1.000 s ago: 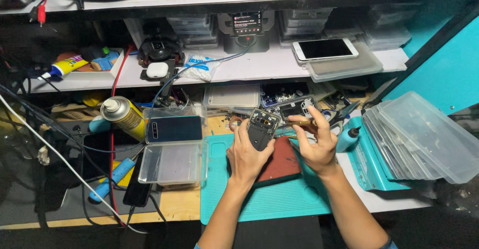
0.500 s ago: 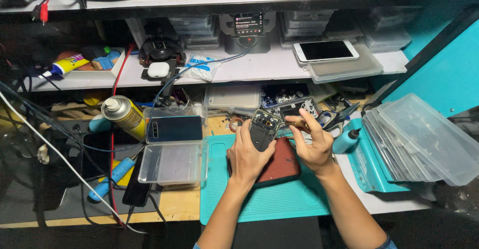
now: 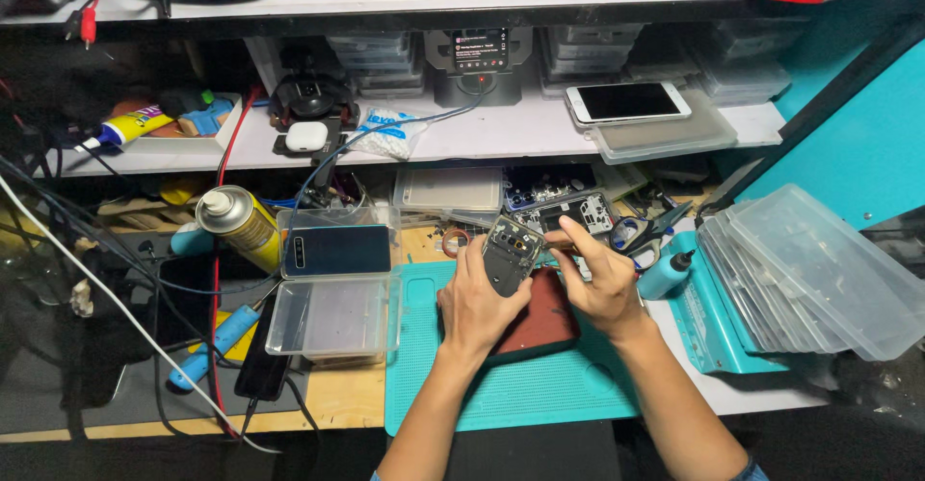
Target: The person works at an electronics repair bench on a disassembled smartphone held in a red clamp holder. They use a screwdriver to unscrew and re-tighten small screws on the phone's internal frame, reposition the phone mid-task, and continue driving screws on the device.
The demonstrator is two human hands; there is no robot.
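My left hand (image 3: 474, 300) grips an opened phone body (image 3: 509, 253), its inner parts facing me, tilted upright above a dark red pad (image 3: 541, 319) on the teal work mat (image 3: 520, 389). My right hand (image 3: 599, 283) is pinched on a thin tool whose tip touches the phone's upper right edge; the tool itself is mostly hidden by my fingers.
Clear plastic boxes (image 3: 332, 317) with a dark phone (image 3: 337, 250) on top sit left of the mat, beside a yellow spray can (image 3: 241, 224). Stacked clear lids (image 3: 819, 279) lie at right. A small blue bottle (image 3: 667, 274), a white phone (image 3: 626, 101) on the shelf and cables (image 3: 125, 298) at left.
My right hand has shifted slightly left, closer to the phone's top edge. My left hand keeps the phone in nearly the same spot.
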